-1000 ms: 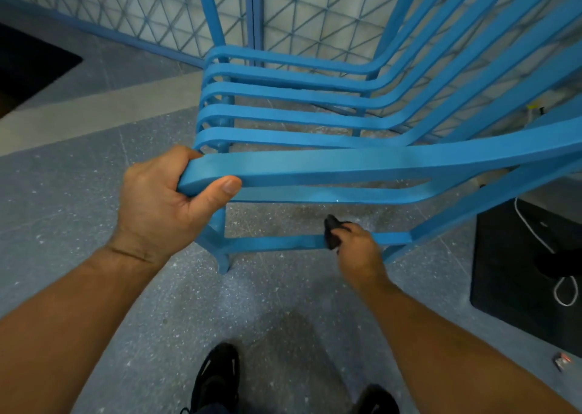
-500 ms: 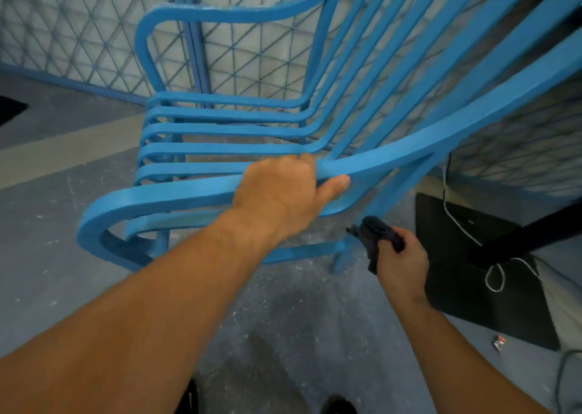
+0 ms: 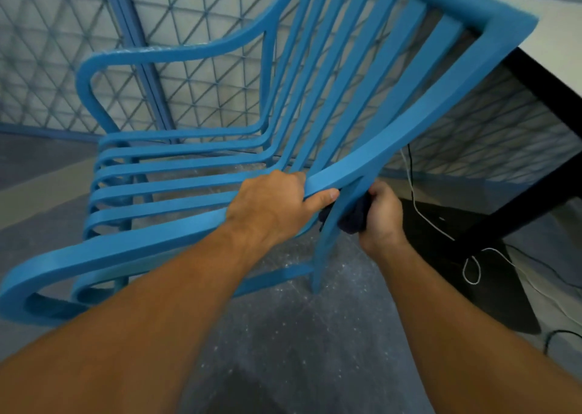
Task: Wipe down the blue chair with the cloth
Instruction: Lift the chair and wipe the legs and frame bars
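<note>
Chair (image 3: pixel 176 170): on floor, in front; stiff, prob. light; grip at armrest (image 3: pixel 141 243).
L hand (image 3: pixel 271 205): fingers curled round near armrest.
R hand (image 3: pixel 382 212): fingers clench soft cloth (image 3: pixel 354 220) vs. rear leg (image 3: pixel 327 243).

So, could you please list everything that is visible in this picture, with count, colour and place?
blue chair: one, blue, centre
cloth: one, dark, against a chair leg, right of centre
lattice wall: one, pale with blue posts, behind
table: one, white top, black frame, upper right
mat: one, black, floor at right
cord: one, white, over the mat
floor: one, grey, speckled
left hand: one, grips the near armrest
right hand: one, holds the cloth
</note>
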`<state>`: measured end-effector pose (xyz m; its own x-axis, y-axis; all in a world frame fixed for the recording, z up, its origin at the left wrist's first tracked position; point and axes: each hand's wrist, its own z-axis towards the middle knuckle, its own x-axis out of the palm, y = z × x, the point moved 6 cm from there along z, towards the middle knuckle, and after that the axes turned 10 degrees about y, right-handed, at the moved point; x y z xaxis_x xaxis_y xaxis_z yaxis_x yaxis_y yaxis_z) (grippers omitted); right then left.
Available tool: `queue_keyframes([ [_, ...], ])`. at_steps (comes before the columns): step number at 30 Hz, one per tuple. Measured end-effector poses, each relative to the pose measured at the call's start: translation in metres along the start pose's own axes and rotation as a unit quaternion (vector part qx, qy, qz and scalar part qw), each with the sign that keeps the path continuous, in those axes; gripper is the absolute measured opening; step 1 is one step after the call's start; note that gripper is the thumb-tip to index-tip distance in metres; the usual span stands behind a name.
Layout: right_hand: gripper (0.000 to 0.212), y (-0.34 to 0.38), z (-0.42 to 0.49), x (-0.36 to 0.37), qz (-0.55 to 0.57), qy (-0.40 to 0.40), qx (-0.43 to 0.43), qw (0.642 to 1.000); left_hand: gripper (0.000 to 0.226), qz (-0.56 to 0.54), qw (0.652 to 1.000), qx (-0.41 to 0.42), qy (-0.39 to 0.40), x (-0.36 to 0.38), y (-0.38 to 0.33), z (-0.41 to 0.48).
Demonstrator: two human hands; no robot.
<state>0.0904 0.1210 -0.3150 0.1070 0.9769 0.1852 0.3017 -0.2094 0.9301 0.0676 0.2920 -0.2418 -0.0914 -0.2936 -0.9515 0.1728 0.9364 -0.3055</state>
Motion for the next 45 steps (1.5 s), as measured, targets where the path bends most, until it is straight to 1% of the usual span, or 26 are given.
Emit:
queue_keyframes([
  [3, 0.04, -0.007, -0.009, 0.01, 0.037, -0.006, 0.002, 0.999, 0.06, 0.031, 0.999, 0.011, -0.017, -0.002, 0.002, -0.007],
  [6, 0.049, -0.018, -0.022, 0.019, 0.062, 0.009, -0.004, 0.998, 0.066, 0.043, 0.999, 0.015, -0.026, -0.003, 0.012, -0.02],
  [10, 0.036, -0.021, -0.045, 0.037, 0.105, 0.02, -0.028, 0.994, 0.078, 0.043, 0.999, 0.02, -0.006, -0.006, 0.035, -0.03],
  [15, 0.039, -0.028, -0.068, 0.067, 0.115, 0.029, -0.054, 0.991, 0.081, 0.041, 0.997, 0.059, -0.012, -0.016, 0.064, -0.043],
  [19, 0.034, -0.032, -0.085, 0.09, 0.1, 0.038, -0.062, 0.992, 0.085, 0.042, 0.993, 0.107, -0.024, -0.025, 0.081, -0.049],
  [21, 0.034, -0.034, -0.092, 0.099, 0.095, 0.043, -0.065, 0.992, 0.084, 0.044, 0.991, 0.128, -0.023, -0.03, 0.089, -0.051],
  [24, 0.033, -0.037, -0.104, 0.114, 0.102, 0.078, -0.075, 0.989, 0.072, 0.032, 0.986, 0.158, -0.044, -0.04, 0.091, -0.06],
  [26, 0.029, -0.042, -0.112, 0.123, 0.092, 0.091, -0.071, 0.989, 0.063, 0.0, 0.981, 0.178, -0.076, -0.045, 0.075, -0.068],
  [29, 0.024, -0.049, -0.121, 0.126, 0.082, 0.096, -0.067, 0.99, 0.052, -0.089, 0.972, 0.191, -0.102, -0.048, 0.041, -0.074],
  [31, 0.027, -0.051, -0.121, 0.121, 0.082, 0.115, -0.056, 0.988, 0.048, -0.136, 0.967, 0.18, -0.116, -0.048, 0.033, -0.078],
  [33, 0.03, -0.054, -0.119, 0.108, 0.11, 0.109, -0.035, 0.987, 0.055, -0.192, 0.962, 0.147, -0.128, -0.049, 0.038, -0.081],
  [35, 0.027, -0.057, -0.115, 0.088, 0.142, 0.066, -0.014, 0.988, 0.063, -0.256, 0.953, 0.102, -0.127, -0.047, 0.045, -0.078],
  [37, 0.026, -0.064, -0.107, 0.066, 0.176, 0.013, 0.009, 0.984, 0.063, -0.281, 0.95, 0.076, -0.115, -0.045, 0.047, -0.075],
  [39, 0.027, -0.073, -0.102, 0.045, 0.216, -0.019, 0.032, 0.976, 0.063, -0.257, 0.959, 0.057, -0.103, -0.043, 0.053, -0.073],
  [40, 0.028, -0.077, -0.101, 0.036, 0.221, -0.027, 0.037, 0.974, 0.064, -0.224, 0.968, 0.043, -0.103, -0.042, 0.059, -0.075],
  [42, 0.025, -0.081, -0.102, 0.022, 0.201, -0.039, 0.036, 0.978, 0.064, -0.148, 0.981, 0.01, -0.122, -0.041, 0.071, -0.081],
  [45, 0.02, -0.093, -0.105, 0.014, 0.188, -0.053, 0.032, 0.98, 0.058, -0.101, 0.983, -0.01, -0.153, -0.039, 0.075, -0.082],
])
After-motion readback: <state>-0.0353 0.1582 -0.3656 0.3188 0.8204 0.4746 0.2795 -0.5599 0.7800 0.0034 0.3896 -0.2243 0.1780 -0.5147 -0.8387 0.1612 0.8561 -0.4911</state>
